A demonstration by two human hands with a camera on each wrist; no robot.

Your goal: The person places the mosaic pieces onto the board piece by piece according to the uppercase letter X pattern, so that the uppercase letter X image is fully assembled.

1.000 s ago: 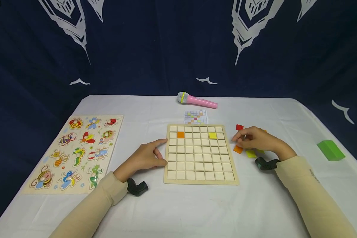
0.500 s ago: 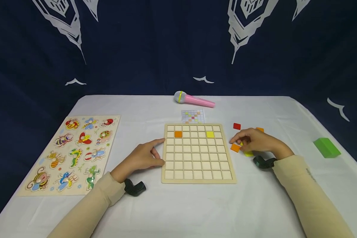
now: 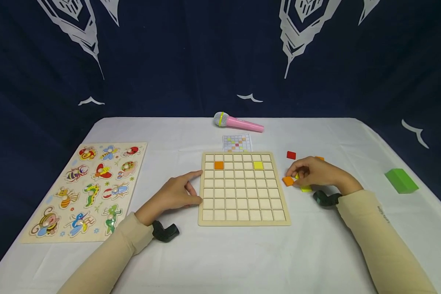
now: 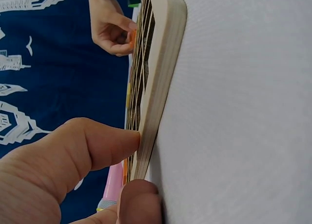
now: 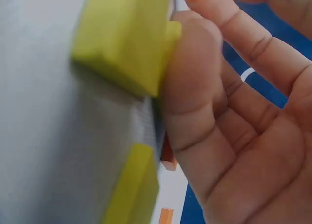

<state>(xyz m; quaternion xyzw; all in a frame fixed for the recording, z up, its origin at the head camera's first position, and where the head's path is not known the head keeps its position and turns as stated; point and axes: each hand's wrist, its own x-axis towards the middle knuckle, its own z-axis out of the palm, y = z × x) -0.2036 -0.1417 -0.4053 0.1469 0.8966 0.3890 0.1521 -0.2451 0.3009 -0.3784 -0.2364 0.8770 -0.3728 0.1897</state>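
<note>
Orange square tile [image 3: 288,181], right of centre in the head view, just off the right edge of the grid board [image 3: 244,223]. Right hand [image 3: 314,173]: thumb and index finger look closed on it in a pinch; whether it is fully off the surface [image 3: 191,257], can't tell. In the left wrist view the orange shows at the fingertips, upper left of the frame.

Handling, by guess: tile looks like painted wood, so very light, stiff, not fragile; smooth faces may slide a bit. Best hold is two opposite side edges between thumb and index fingertips, flat face level, bottom left free. In the right wrist view a loose yellow tile [image 5: 117,43] shows decent thickness, enough side wall to grip. Neighbours sit close and could get nudged: it is right beside the thumb.

Left hand [image 3: 174,194]: thumb and index extended and spread, tips against the board's left edge, centre of frame. Board looks like thin plain wood: stiff, fairly light, likely to slide on the cloth if bumped, so the edge is the place to steady it. One seated orange piece [image 3: 219,165] and one seated yellow piece [image 3: 258,165] lie in cells near its top.
</note>
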